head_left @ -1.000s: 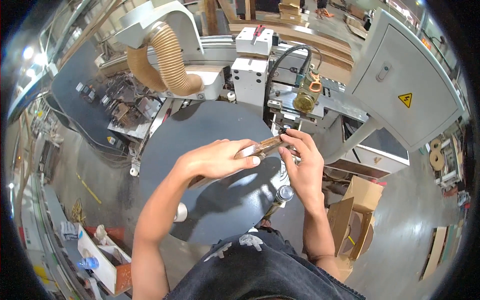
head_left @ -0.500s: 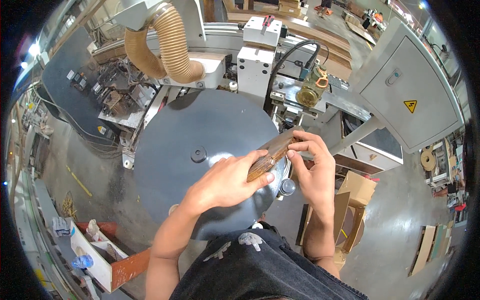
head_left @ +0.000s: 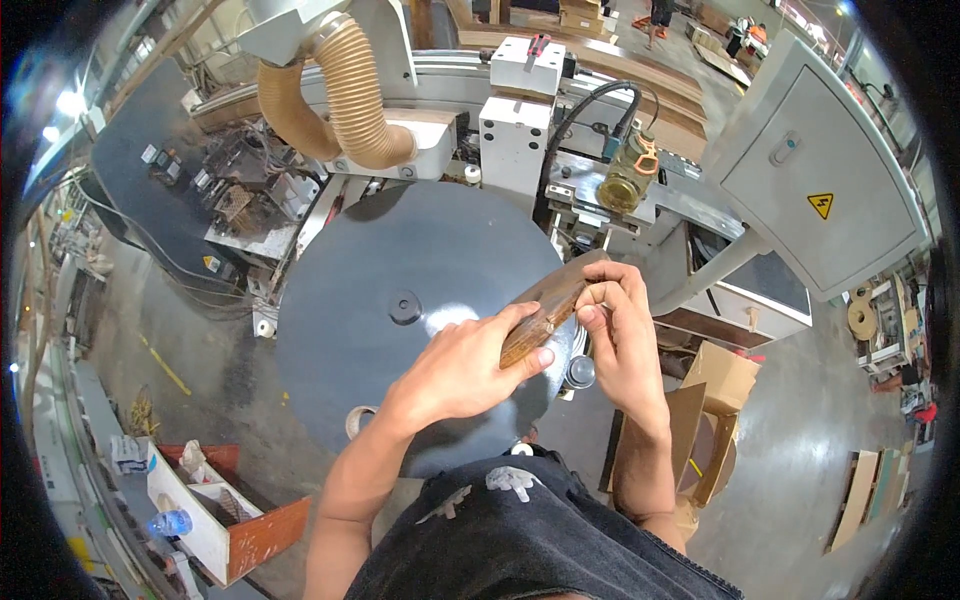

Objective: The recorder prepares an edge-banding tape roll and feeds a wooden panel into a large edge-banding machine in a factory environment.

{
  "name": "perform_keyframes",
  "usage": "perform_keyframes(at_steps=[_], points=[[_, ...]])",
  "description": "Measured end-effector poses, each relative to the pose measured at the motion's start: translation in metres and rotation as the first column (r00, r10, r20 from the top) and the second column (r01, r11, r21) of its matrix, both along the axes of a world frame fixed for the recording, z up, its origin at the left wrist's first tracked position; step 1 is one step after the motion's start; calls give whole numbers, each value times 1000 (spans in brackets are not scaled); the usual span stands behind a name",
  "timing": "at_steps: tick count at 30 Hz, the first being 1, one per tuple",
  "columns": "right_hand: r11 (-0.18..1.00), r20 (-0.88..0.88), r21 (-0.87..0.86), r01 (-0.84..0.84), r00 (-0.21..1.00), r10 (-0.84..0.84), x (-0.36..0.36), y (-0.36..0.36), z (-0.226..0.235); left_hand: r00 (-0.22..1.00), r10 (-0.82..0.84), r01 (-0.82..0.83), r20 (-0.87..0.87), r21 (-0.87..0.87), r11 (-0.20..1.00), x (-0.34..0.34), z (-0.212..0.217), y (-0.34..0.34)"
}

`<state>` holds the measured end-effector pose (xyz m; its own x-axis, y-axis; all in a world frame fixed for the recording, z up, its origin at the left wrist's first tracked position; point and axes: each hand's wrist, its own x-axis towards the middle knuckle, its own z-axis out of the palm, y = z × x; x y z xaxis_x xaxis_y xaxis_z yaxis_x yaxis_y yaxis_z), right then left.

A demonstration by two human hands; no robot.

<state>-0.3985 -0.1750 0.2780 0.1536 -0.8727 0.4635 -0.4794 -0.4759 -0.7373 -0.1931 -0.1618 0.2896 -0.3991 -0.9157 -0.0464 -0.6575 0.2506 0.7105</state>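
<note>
A brown wood-grain strip (head_left: 548, 305), narrow and flat, is held tilted above the right edge of a round dark grey turntable (head_left: 400, 250). My left hand (head_left: 462, 365) grips its lower end, fingers wrapped over it. My right hand (head_left: 622, 335) pinches the upper part of the strip from the right side. A small black hub (head_left: 404, 306) sits at the turntable's centre. A round metal knob (head_left: 579, 372) shows just below the strip, between my hands.
Behind the turntable stands a grey machine with a tan ribbed dust hose (head_left: 350, 95) and a white box unit (head_left: 518, 125). A grey electrical cabinet (head_left: 815, 170) is at the right. Cardboard boxes (head_left: 712, 400) lie on the floor at right, a bin of scraps (head_left: 205, 505) at lower left.
Both hands came down and toward me from the machine's head, carrying the strip, now tilted over the turntable's right edge. The view shifted so the turntable fills the middle.
</note>
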Motion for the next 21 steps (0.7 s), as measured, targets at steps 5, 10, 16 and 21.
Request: perform_keyframes(at_steps=[5,10,16,21], points=[[972,99,-1,-234,968,232,0,-6,-3,998,49,-48,-28,50,998,7,6,-1],[962,87,-57,-269,958,273,9,-17,-10,990,139,-132,-31,166,977,16,11,-5],[973,270,11,-231,937,220,29,-15,1,978,145,-124,-147,143,982,27,4,-9],[986,342,88,-141,934,103,39,-15,3,965,155,-130,-210,128,983,33,-7,-9]])
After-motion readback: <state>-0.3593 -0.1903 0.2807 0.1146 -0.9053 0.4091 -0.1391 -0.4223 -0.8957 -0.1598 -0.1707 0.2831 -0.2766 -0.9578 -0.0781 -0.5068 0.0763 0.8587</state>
